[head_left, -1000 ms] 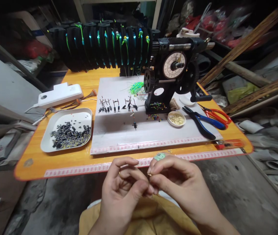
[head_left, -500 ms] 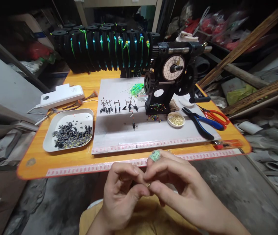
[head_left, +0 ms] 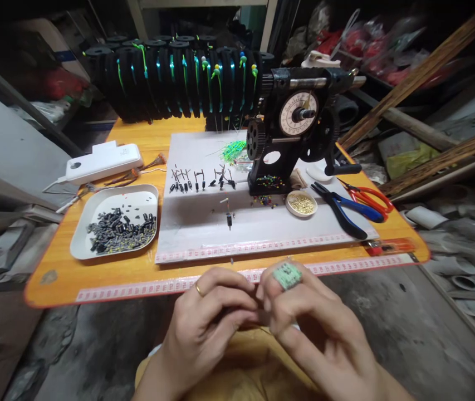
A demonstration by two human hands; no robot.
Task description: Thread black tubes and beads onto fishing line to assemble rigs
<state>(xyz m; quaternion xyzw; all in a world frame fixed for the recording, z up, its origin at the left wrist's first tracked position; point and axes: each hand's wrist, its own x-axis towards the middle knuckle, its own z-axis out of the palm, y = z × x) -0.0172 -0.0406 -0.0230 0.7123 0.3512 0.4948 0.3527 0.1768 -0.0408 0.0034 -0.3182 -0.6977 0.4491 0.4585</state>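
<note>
My left hand [head_left: 216, 317], with a gold ring on one finger, is closed in a pinch in front of the table's near edge. Its fingertips meet those of my right hand [head_left: 308, 317], also pinched and wearing green patterned tape on a finger. Whatever lies between the fingertips is too small and hidden to name. Beyond them, a white board [head_left: 187, 223] bears a small upright black piece [head_left: 229, 220], a row of black pieces with thin stems, and a small dish of gold bits [head_left: 302, 204].
A white tray [head_left: 79, 234] of small dark parts stands left. A black geared machine [head_left: 273, 161] with wrapped spools [head_left: 179, 83] is behind. Blue-handled pliers [head_left: 348, 214], orange-handled scissors [head_left: 371, 200] and an orange cutter [head_left: 391, 245] lie right.
Both hands have turned and their fingers have curled inward. The gold ring shows more clearly, and the taped finger has shifted right. The small gold bit seen between the fingertips is now hidden.
</note>
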